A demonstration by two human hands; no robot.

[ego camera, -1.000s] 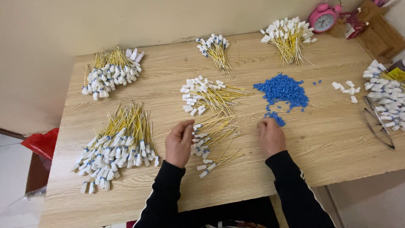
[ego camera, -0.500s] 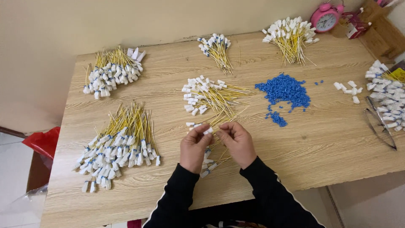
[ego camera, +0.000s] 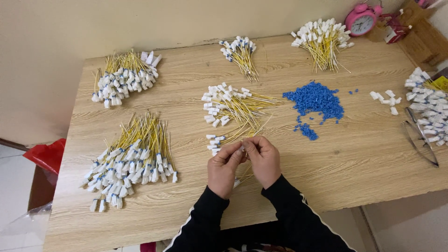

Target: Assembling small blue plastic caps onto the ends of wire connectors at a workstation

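Both hands came together since approx. 1 s ago, when they lay apart on the tabletop (ego camera: 364,158). Head view: left hand (ego camera: 225,169) and right hand (ego camera: 264,159) pinch one white-capped yellow wire (ego camera: 242,150) between fingertips, just above the small wire pile (ego camera: 219,141). Blue bead heap (ego camera: 315,100) is near, to the right. Near edge is close under the wrists; open room front-right, w/ metal tongs (ego camera: 421,140) at the right edge.

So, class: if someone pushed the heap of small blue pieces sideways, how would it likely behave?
The heap of small blue pieces would probably scatter, since strays already lie loose around it. Each piece looks tiny, so likely light. They may skid on the smooth wooden table.
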